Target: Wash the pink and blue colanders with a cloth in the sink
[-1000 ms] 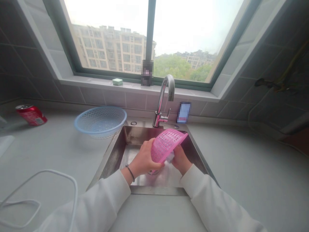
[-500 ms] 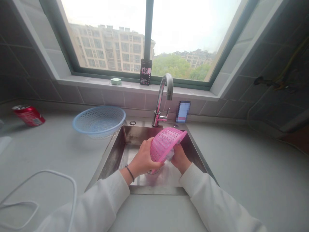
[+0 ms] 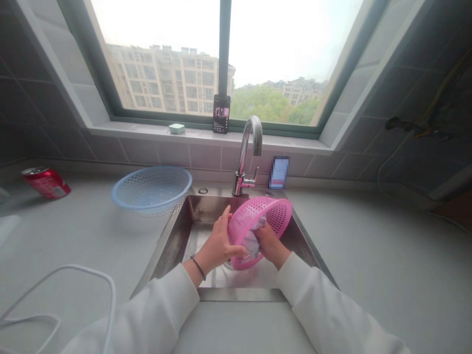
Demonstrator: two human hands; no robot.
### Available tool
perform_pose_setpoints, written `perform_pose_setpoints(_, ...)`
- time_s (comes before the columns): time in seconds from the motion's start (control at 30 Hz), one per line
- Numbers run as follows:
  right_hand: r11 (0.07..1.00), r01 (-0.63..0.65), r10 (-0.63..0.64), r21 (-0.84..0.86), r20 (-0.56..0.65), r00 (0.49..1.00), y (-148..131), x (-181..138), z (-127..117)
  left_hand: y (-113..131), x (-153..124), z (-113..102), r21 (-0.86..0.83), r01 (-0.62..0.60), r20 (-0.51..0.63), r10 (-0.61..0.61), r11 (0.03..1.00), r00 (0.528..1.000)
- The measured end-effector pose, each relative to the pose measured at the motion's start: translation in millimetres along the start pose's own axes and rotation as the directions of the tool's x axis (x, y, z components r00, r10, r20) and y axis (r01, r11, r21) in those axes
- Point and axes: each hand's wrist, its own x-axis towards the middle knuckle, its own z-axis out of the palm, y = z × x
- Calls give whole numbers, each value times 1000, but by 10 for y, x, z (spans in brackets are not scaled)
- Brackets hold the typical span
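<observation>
A pink perforated plastic basket (image 3: 279, 216) is held tilted over the metal sink (image 3: 162, 255), its opening partly toward me. My left hand (image 3: 217, 241) grips the basket's left rim, thumb in front and fingers behind. Inside the basket, my right hand (image 3: 271, 241) is closed on a pale, crumpled cloth (image 3: 251, 243) pressed against the inner wall. Part of the cloth and the right fingertips are hidden. Behind the basket rises the chrome faucet (image 3: 241, 167); no water stream shows.
Left of the sink sit a blue mesh basket (image 3: 151, 189) and a red can (image 3: 46, 183). A white cable (image 3: 110, 290) loops at lower left. One phone (image 3: 221, 114) leans on the window; another (image 3: 279, 173) stands right of the faucet. A pale green block (image 3: 177, 129) lies on the sill.
The pink basket has turned so its inside faces me more. My right hand and the cloth have come into clearer view within it. The camera view has shifted slightly.
</observation>
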Motion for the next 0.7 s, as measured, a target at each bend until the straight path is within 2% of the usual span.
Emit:
perform_pose_setpoints(0.1,978,-8,31,206,-109,994,-42,7,-55,34,2,-7,51,63,41,-65,997,997)
perform_pose_setpoints(0.2,972,-13,48,236,-142,989,-54,-3,-40,61,-5,26,15,64,60,-65,998,996)
perform_pose_setpoints(0.27,988,-5,16,155,-75,997,-40,-25,14,73,-13,52,-25,19,22,-18,1000,1000)
perform_pose_setpoints(0.37,996,-26,33,-82,84,996,4,-64,108,98,-29,65,-19,-43,-92,41,999,995)
perform_pose_setpoints(0.47,975,-63,88,-213,109,990,34,-72,125,134,-42,50,54,-48,-125,54,997,991)
perform_pose_setpoints(0.53,991,-67,71,-119,31,997,29,-49,68,156,-44,37,86,-54,-90,62,995,994)
perform_pose_setpoints(0.63,988,-22,42,152,-131,990,-7,-1,-57,176,-41,30,108,-75,-40,80,991,996)
perform_pose_setpoints(0.7,968,-7,49,252,-159,986,-26,11,-94,178,-37,31,111,-82,-20,84,990,996)
